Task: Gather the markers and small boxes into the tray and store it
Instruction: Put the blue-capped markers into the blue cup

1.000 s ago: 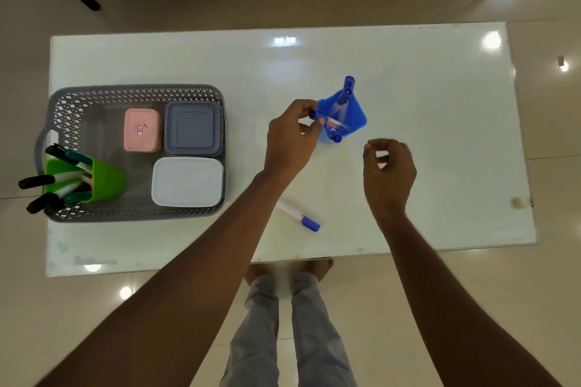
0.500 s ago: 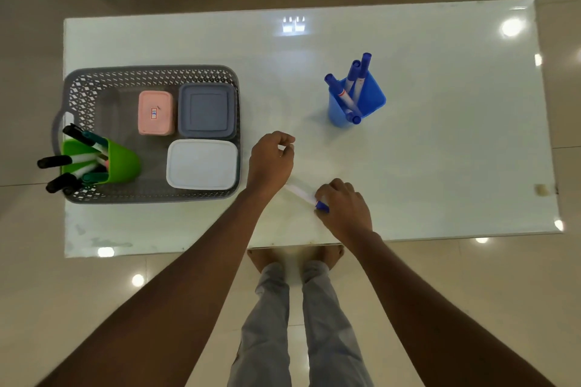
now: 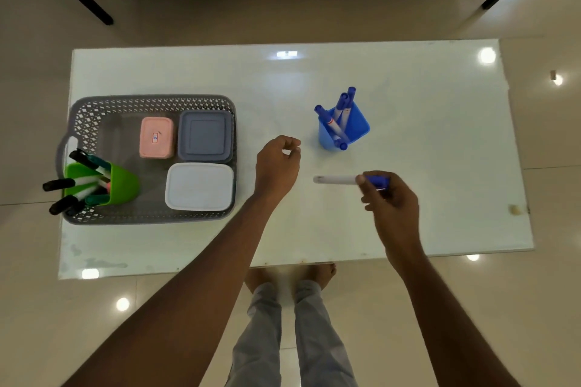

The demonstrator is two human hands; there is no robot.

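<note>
My right hand grips a white marker with a blue cap by its cap end, held level above the table, its white body pointing left. My left hand hovers loosely curled and holds nothing, just left of a blue cup that stands upright with several blue markers in it. At the table's left sits the grey lattice tray. In the tray are a pink box, a grey box, a white box and a green cup lying tilted with dark markers sticking out.
The white glossy table ends near my feet. Dark legs of a red-brown piece of furniture stand on the floor beyond the far edge. A small beige bit lies near the right edge.
My right hand took the loose marker off the table near the front edge and lifted it up and right. My left hand let go of the blue cup and drew back.
</note>
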